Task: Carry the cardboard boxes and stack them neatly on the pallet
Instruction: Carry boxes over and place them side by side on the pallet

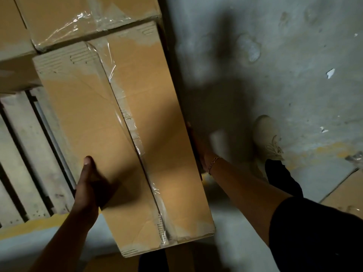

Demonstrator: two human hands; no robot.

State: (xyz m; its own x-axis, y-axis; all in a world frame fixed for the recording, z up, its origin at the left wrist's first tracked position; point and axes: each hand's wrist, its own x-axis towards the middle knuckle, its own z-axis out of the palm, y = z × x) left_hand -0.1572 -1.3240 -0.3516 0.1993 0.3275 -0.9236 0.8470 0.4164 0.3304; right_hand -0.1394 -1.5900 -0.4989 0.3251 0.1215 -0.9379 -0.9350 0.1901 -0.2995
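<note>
The concrete floor (284, 55) fills the area to the right of the right hand (198, 150).

The long cardboard box (161, 118) lies between the two hands, flat side up. Its long axis runs from the person's body away and slightly to the left. One strip of clear tape follows the centre seam along that axis. The far end meets a stacked box, and the near end overhangs the floor by the person's legs. Whether its underside rests on anything cannot be told.

The wooden pallet (21, 146) lies to the left of the left hand (88, 183), with its bare slats in view.

Count: three boxes in total.
- One long box, held.
- One taped box (64, 18), beyond both hands.
- One plain box (9, 36), to the left of the taped box.

One flat cardboard piece (345, 195) lies on the floor, well to the right of the right arm.

Left arm: extended forward. The left hand grips the left long edge, with the thumb flat on the top face and the fingers wrapped below, out of sight.

Right arm: extended forward, with the hand set against the right long side. Its fingers are hidden and blurred, so its grip cannot be told.

One pale laced shoe (267, 134) stands to the right of the right hand. One chain bracelet (213, 163) circles the right wrist.
</note>
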